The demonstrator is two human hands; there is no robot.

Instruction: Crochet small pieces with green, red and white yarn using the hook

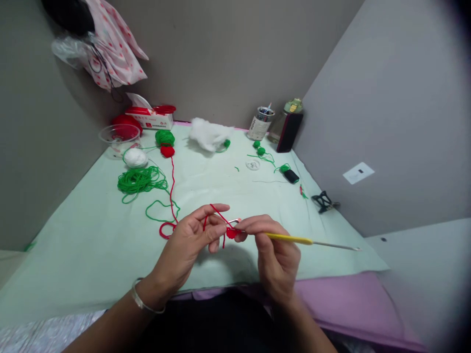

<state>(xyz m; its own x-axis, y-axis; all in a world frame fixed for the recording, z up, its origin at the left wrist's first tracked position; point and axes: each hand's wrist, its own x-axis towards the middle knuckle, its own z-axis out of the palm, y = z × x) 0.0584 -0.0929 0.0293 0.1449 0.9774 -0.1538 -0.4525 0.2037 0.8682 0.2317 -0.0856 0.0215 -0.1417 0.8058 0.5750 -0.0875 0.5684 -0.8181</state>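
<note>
Between my hands is a small red crochet piece [231, 233], with a short yarn tail hanging beside it. My left hand [191, 238] pinches its left side, and red yarn [220, 214] runs over the raised index finger. In my right hand [275, 252] is a crochet hook [290, 239] with a yellow grip; its far metal end points right. The hook's working tip lies at the red piece, partly hidden by fingers. A small metallic pin-like item [234, 221] shows just above the piece. From my left hand the yarn leads back to a small red ball [168, 150].
Loose green yarn [142, 180], a white ball [136, 158] and a green ball [165, 138] lie at left. White stuffing [209, 135] is at the back. A can [261, 123], bottle [294, 106] and phone [290, 132] stand back right. A black clip [324, 201] rests near the right edge.
</note>
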